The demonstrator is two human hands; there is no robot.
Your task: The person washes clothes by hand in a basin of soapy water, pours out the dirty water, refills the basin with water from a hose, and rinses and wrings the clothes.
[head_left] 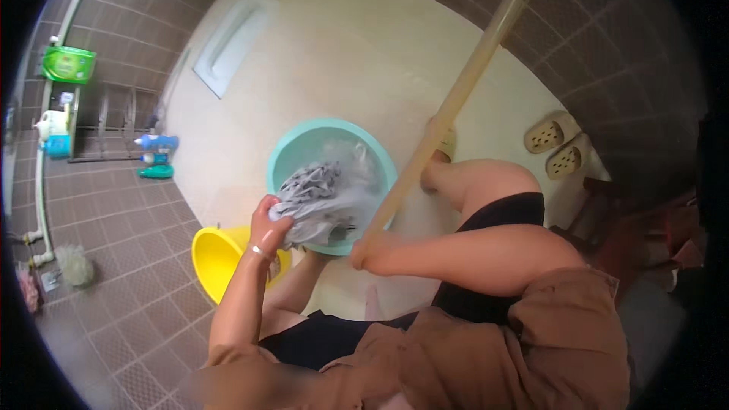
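Grey patterned cloth (307, 193), bunched up and wet-looking, lies in a light-blue basin (282, 153) on the floor. My left hand (271, 224) is closed on the cloth's near-left edge, at the basin's rim. At the basin's near-right side, my right hand (367, 252) is wrapped round the lower end of a long pale-yellow tube (463, 83). That tube slants up to the far right; whether it is a stiff pole or a hose is unclear. Part of the basin's right rim is hidden behind it.
A yellow bucket (215, 262) stands tilted left of the basin, near my left forearm. Bottles (158, 142) line the left wall by a wire rack (114, 125). A white floor fixture (235, 42) sits far left. Beige perforated clogs (558, 144) are at the right.
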